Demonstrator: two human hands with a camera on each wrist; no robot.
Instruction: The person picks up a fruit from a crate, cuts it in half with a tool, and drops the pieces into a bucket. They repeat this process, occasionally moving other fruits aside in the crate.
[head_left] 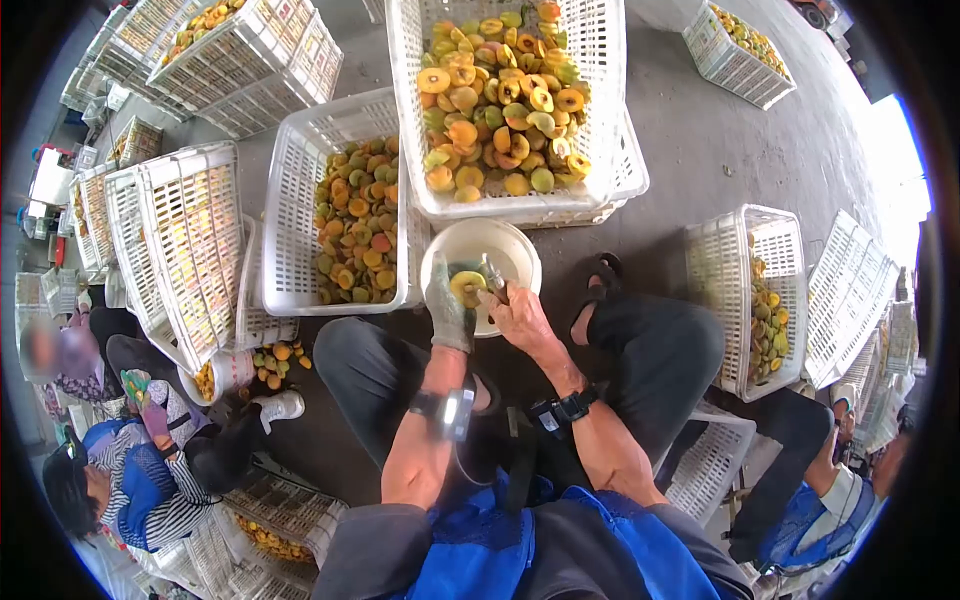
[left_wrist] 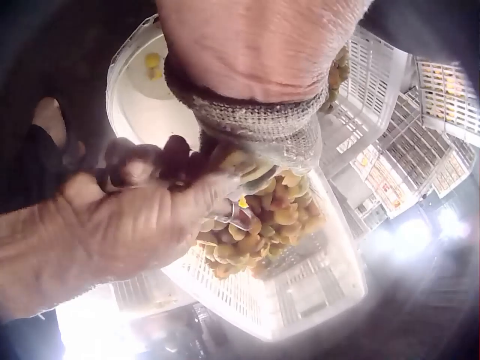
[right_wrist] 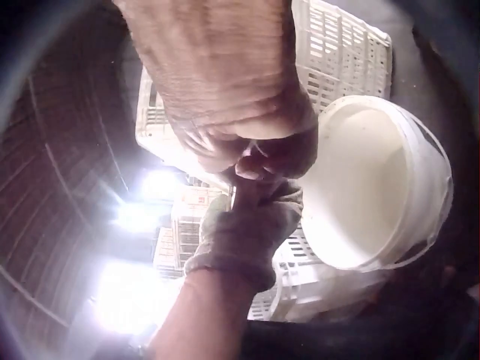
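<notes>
Over the white bucket [head_left: 531, 258], my gloved left hand [head_left: 447, 312] holds a halved yellow peach [head_left: 466, 288], cut face up. My bare right hand [head_left: 526, 320] grips a small metal tool [head_left: 489, 270] close beside the peach half. In the left wrist view, the tool's shiny curved end [left_wrist: 238, 217] shows by the fingers, while the peach is mostly covered. The right wrist view has both hands meeting beside the bucket [right_wrist: 409, 180]; the right hand hides most of the tool there.
Just beyond the bucket stands a stacked white crate [head_left: 408, 120] of halved peaches. Another crate [head_left: 285, 215] of peaches sits to its left, and a third [head_left: 745, 375] at the right. Other people [head_left: 150, 480] sit on both sides among more crates.
</notes>
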